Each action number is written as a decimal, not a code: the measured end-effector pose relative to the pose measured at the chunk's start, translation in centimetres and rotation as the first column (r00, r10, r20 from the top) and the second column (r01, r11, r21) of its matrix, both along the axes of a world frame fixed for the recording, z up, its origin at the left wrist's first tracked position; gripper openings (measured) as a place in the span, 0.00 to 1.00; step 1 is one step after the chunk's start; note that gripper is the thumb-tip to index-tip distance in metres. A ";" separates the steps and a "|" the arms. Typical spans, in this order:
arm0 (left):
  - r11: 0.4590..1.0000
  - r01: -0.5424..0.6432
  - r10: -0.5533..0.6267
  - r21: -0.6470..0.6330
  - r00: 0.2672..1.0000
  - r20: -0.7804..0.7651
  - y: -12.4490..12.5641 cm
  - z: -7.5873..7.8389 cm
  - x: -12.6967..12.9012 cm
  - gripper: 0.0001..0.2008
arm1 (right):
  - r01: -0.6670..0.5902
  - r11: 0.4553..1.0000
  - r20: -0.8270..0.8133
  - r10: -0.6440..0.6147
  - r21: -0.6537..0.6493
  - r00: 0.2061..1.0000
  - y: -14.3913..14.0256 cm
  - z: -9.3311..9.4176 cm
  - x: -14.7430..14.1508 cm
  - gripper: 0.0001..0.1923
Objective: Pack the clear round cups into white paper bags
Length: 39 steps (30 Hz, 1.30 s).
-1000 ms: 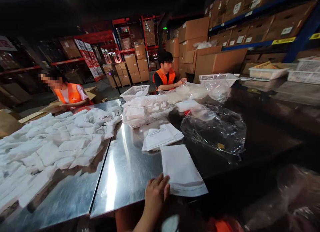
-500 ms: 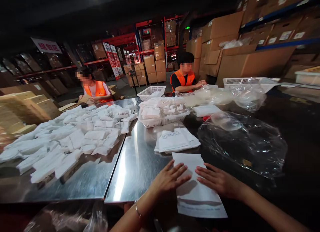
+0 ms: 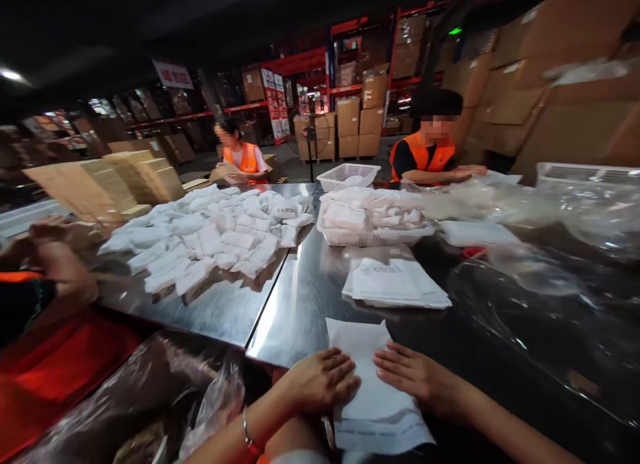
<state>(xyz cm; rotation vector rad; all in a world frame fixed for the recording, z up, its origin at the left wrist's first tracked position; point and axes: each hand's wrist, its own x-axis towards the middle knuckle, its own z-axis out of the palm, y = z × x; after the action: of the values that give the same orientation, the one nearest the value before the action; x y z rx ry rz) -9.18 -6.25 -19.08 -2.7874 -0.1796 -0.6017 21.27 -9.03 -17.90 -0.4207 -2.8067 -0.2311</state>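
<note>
Where steel table (image 3: 300,304) meets warehouse shelving | left hand (image 3: 320,381), right hand (image 3: 413,374) flat, fingers spread, gripping nothing, pressing white bag (image 3: 373,397).

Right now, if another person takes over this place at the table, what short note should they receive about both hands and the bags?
Left hand: flat, palm down, on the left edge of the white bag; grips nothing.
Right hand: flat on the same bag's right side; grips nothing.
The bag lies at the near edge of the steel table. A stack of flat bags lies just beyond it, then a white basket full of folded white pieces; a loose pile lies to the left.
Done: one bag lies flat under both hands.
Left: the stack looks untouched.
</note>
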 end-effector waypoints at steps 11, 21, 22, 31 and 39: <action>0.782 -0.516 0.489 -0.350 0.856 -0.169 1.0 -0.5 -8.0 0.17 | -0.120 0.959 -0.034 0.115 -0.258 0.993 10.1 -1.7 -8.2 0.20; 0.517 -0.358 0.598 -0.778 0.801 0.028 0.8 -1.4 -7.8 0.18 | 0.041 0.804 -0.188 -0.188 -0.594 0.964 9.9 -2.3 -7.2 0.21; 0.482 -0.362 0.653 -0.798 0.755 0.052 0.8 -1.3 -7.5 0.16 | 0.088 0.776 -0.204 -0.270 -0.625 0.941 9.8 -2.1 -7.4 0.22; 0.208 -0.430 0.942 -0.879 0.330 0.061 1.5 -1.9 -5.0 0.24 | 0.300 0.640 -0.241 -0.618 -0.708 0.749 9.6 -1.8 -9.6 0.29; 0.095 -0.567 0.987 -0.818 0.158 0.005 1.6 -1.5 -3.7 0.22 | 0.368 0.563 -0.218 -0.718 -0.740 0.661 9.7 -1.6 -10.3 0.29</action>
<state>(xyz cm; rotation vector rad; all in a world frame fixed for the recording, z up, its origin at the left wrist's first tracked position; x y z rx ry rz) -12.90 -4.64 -20.56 -2.0883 -2.4638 -1.1352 10.98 0.62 -19.53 -1.3465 -2.0368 0.6736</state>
